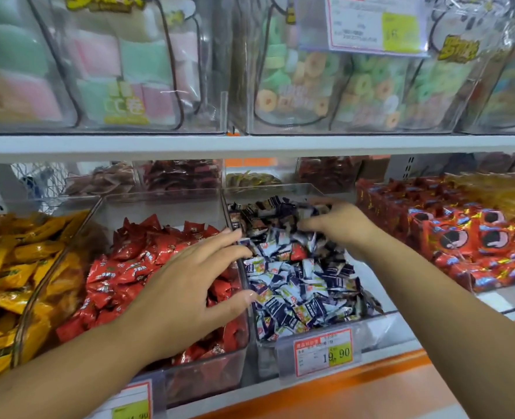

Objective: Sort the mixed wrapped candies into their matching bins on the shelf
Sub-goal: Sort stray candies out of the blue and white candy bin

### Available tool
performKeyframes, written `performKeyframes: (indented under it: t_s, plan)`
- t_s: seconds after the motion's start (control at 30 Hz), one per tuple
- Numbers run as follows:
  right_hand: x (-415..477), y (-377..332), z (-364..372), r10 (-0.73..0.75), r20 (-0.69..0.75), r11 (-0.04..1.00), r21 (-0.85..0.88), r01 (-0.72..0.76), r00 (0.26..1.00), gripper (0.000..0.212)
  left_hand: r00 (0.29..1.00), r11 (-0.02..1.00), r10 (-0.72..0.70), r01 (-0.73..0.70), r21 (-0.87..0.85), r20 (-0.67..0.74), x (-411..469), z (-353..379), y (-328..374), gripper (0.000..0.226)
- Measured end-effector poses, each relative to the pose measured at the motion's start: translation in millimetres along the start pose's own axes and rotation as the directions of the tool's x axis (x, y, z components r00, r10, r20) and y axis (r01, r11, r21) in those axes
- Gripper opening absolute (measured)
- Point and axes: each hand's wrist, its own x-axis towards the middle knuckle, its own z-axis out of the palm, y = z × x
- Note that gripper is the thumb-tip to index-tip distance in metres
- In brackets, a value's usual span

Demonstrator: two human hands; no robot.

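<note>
Fingers of the left hand [195,285] are spread straight and hold nothing, hovering over the clear divider [225,207] between the red candies [135,267] and the blue-and-white candies [295,297]. The right hand [337,222] reaches to the back of the blue-and-white pile with its fingers curled down into the wrappers; whether it grips one cannot be told. One stray red candy [298,251] lies among the blue-and-white ones, between both hands and just below the right fingers, probably the nearer; its long axis is unclear. A price tag [325,352] reads 19.90; other labels are blurred
</note>
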Motion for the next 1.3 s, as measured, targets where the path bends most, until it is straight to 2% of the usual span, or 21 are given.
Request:
performKeyframes:
  t_s: [0.07, 0.1, 0.17, 0.23, 0.33, 0.43, 0.53, 0.6, 0.7, 0.77, 0.83, 0.93, 0.97, 1.13, 1.2, 1.3]
  plan:
    - [-2.9, -6.3, -10.8, -0.014, 0.001, 0.995, 0.100, 0.014, 1.000, 0.040, 1.000, 1.000, 0.002, -0.002, -0.004, -0.007, 0.5, 1.6, -0.7, 0.072]
    - [-5.1, -8.7, -15.1, -0.028, 0.053, 0.997, 0.080, 0.023, 0.998, 0.047, 1.000, 1.000, 0.003, -0.003, -0.004, -0.009, 0.8, 1.9, -0.6, 0.072]
    - [-9.2, -12.9, -23.8, -0.050, 0.156, 0.996, -0.063, 0.060, 0.986, 0.054, 1.000, 1.000, 0.004, -0.004, -0.006, -0.007, 1.3, 1.9, -0.6, 0.073]
    - [-11.9, -16.5, -31.9, -0.093, 0.184, 0.957, -0.255, 0.139, 0.978, 0.051, 1.000, 1.000, 0.003, -0.003, -0.004, -0.001, 1.5, 1.5, -0.6, 0.074]
    - [-18.6, -25.2, -33.9, -0.212, 0.257, 0.754, -0.571, 0.326, 0.943, 0.025, 1.000, 1.000, 0.007, -0.007, 0.004, -0.003, 1.1, 2.1, -1.8, 0.074]
    - [-28.6, -23.0, -16.9, -0.169, 0.354, 0.602, -0.701, 0.381, 0.920, 0.022, 1.000, 1.000, 0.009, -0.009, 0.002, -0.008, 0.4, 2.7, -2.1, 0.075]
    - [-26.3, -0.5, 3.6, -0.050, 0.433, 0.420, -0.808, 0.412, 0.900, 0.057, 1.000, 1.000, 0.015, -0.015, -0.001, -0.012, 0.2, 2.5, -1.8, 0.074]
    - [-22.8, 10.9, 12.3, 0.028, 0.456, 0.371, -0.831, 0.415, 0.889, 0.079, 1.000, 1.000, 0.017, -0.017, 0.008, -0.009, 0.2, 2.3, -1.9, 0.073]
    - [-15.6, 16.2, 23.7, -0.011, 0.444, 0.408, -0.816, 0.409, 0.896, 0.086, 1.000, 1.000, 0.012, -0.012, 0.018, -0.006, 0.8, 1.7, -1.7, 0.072]
    - [-11.8, 19.1, 28.0, -0.052, 0.422, 0.459, -0.795, 0.397, 0.905, 0.079, 1.000, 1.000, 0.008, -0.008, 0.009, -0.006, 0.9, 1.7, -1.0, 0.072]
    - [-9.9, 20.8, 25.5, -0.075, 0.405, 0.556, -0.742, 0.375, 0.911, 0.066, 1.000, 1.000, 0.006, -0.006, 0.011, -0.008, 0.8, 1.7, -0.6, 0.072]
    - [-10.0, 22.7, 12.9, -0.056, 0.380, 0.839, -0.484, 0.250, 0.923, 0.053, 1.000, 1.000, 0.006, -0.006, 0.004, -0.007, 0.7, 1.5, -0.7, 0.073]
    - [-10.0, 22.5, 8.6, -0.056, 0.364, 0.898, -0.390, 0.206, 0.930, 0.051, 1.000, 1.000, 0.006, -0.006, -0.001, -0.008, 0.8, 1.3, -1.3, 0.073]
    - [-15.7, 0.2, -2.7, -0.161, 0.309, 0.984, -0.017, 0.175, 0.937, 0.036, 1.000, 1.000, 0.015, -0.015, 0.021, 0.007, 1.7, 1.4, -1.3, 0.069]
    - [-14.5, -4.5, -4.8, -0.200, 0.276, 0.974, -0.051, 0.222, 0.940, 0.041, 1.000, 1.000, 0.012, -0.012, 0.014, 0.011, 1.6, 1.1, -1.2, 0.070]
    - [-12.9, -3.6, -14.3, -0.232, 0.229, 0.882, -0.361, 0.304, 0.945, 0.056, 1.000, 1.000, 0.012, -0.012, 0.015, 0.016, 0.9, 0.2, -0.4, 0.073]
